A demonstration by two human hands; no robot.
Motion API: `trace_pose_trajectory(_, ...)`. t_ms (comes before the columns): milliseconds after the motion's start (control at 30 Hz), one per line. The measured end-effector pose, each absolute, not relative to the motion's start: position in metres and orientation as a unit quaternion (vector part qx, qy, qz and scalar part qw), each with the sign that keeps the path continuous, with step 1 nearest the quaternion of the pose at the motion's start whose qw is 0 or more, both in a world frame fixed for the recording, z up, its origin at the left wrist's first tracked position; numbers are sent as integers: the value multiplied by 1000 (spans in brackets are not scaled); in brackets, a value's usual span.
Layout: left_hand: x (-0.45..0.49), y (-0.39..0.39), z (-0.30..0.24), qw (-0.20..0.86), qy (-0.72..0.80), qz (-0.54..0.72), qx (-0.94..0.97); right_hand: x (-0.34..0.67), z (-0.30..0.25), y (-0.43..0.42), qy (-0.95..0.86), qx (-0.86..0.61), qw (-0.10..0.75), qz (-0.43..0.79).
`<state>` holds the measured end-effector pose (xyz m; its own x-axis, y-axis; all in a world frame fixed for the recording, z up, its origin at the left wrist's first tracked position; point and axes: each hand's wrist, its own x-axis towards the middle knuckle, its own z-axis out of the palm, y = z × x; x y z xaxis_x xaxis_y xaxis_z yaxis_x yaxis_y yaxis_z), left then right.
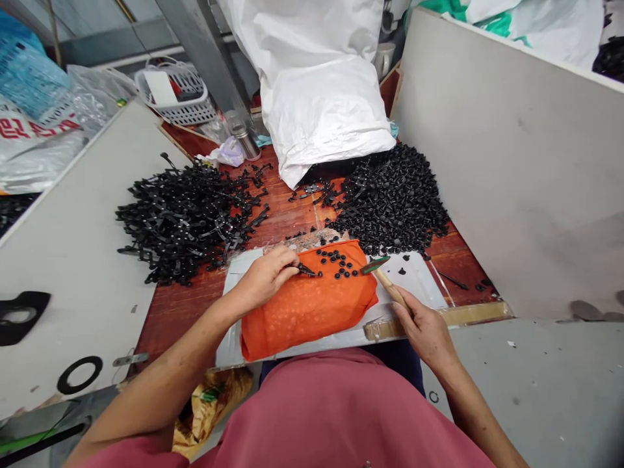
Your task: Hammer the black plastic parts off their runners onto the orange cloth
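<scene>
My left hand (pixel 270 276) pinches a slim black plastic piece (pixel 307 270) at the left part of an orange cloth-covered pad (pixel 307 318). Several small round black caps (pixel 336 257) lie scattered on the pad, just right of that piece. In my right hand (pixel 429 331) is a small hammer (pixel 387 283), gripped by its pale wooden handle. Its narrow, dark green-edged head is over the pad's upper right edge, near the caps. Whether the head touches the cloth I cannot tell.
A heap of long black plastic pieces (pixel 182 218) lies left on the reddish table (pixel 277 188). Right is a pile of small black parts (pixel 394 201). Behind hangs a white sack (pixel 326 97). Grey panels (pixel 517 162) flank the table. A basket (pixel 182 110) and steel flask (pixel 246 142) stand back left.
</scene>
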<state>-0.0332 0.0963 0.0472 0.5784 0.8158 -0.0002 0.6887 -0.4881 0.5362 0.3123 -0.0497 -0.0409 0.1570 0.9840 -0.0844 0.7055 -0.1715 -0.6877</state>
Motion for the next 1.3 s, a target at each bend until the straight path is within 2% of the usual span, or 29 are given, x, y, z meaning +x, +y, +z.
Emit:
trace_pose_trajectory(100,-30,89,50,361,476,188,779,309,-33,-49,-561,-709,307,297)
trace_pose_trajectory(267,-10,69,38,623,475,260,565,281,-3,-31,-563,-622,406,364)
trace_pose_trajectory(400,10,53,25,681,456,282,500,249,12,-11,-572,-541,430,441)
trace_pose_trajectory(533,27,41,19,641,471,331,507,230,7,-7,-558,-543,398,484)
trace_pose_trajectory(767,42,26,3,615,485,282,554,218,-3,-14,-480,-576,452,483)
trace_pose_trajectory(833,40,33,1,570,495,271,597,220,-3,-17,-502,-564,451,476)
trace_pose_trajectory(967,27,70,10,395,544,272,689,237,-5,-23,-547,-575,429,432)
trace_pose_trajectory(1067,18,105,19,310,562,186,744,261,-15,-30,-563,-616,421,356)
trace_pose_trajectory(1167,14,125,18,273,538,112,790,282,-30,-38,-561,-656,387,323)
trace_pose_trajectory(1300,13,127,5,261,530,87,802,291,-43,-43,-547,-686,350,330)
